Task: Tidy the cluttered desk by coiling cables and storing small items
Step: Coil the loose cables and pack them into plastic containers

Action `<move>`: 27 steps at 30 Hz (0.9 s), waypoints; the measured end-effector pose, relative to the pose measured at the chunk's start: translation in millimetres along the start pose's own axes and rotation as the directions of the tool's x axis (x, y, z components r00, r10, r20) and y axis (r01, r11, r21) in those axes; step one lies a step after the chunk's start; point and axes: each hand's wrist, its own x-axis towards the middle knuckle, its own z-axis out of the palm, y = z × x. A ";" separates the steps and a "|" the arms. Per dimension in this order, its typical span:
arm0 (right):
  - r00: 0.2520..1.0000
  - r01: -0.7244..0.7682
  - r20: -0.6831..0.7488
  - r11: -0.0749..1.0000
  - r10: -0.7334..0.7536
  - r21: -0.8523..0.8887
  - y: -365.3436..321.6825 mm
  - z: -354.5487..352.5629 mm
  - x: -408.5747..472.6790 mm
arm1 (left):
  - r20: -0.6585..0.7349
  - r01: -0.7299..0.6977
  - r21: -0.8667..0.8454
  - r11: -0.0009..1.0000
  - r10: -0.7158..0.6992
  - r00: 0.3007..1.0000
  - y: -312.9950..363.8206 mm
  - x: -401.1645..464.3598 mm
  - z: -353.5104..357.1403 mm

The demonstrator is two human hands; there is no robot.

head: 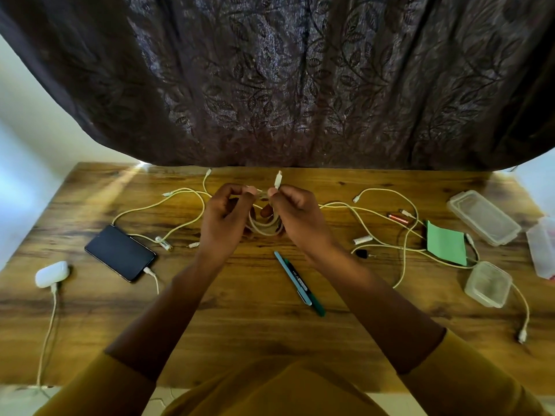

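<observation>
I held a coiled white cable (265,226) up over the middle of the desk (240,325), my left hand (223,216) and right hand (295,216) both with fingers clamped on it, the right pinching the plug end upright. A phone (120,252) lay to the left, two pens (300,282) just below my hands, and loose cables (390,223), a green pad (446,243) and clear boxes (483,217) to the right.
</observation>
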 end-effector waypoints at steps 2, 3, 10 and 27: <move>0.997 0.075 0.002 0.994 -0.075 -0.084 -0.1 -2.2 -0.9 | 0.086 0.038 0.038 0.999 -0.042 0.995 4.8 3.0 -3.6; 0.996 0.094 0.005 0.989 -0.094 -0.113 -0.3 -2.8 -1.5 | 0.112 0.057 0.067 0.996 -0.065 0.992 6.6 4.7 -5.4; 0.983 0.182 0.009 0.963 -0.184 -0.196 -2.9 -5.2 -2.7 | 0.182 0.073 0.145 0.987 -0.099 0.978 16.8 10.0 -9.8; 0.978 0.192 -0.013 0.923 -0.208 -0.334 2.4 -12.2 4.5 | 0.279 -0.426 0.484 0.764 0.327 0.903 14.0 11.7 -13.7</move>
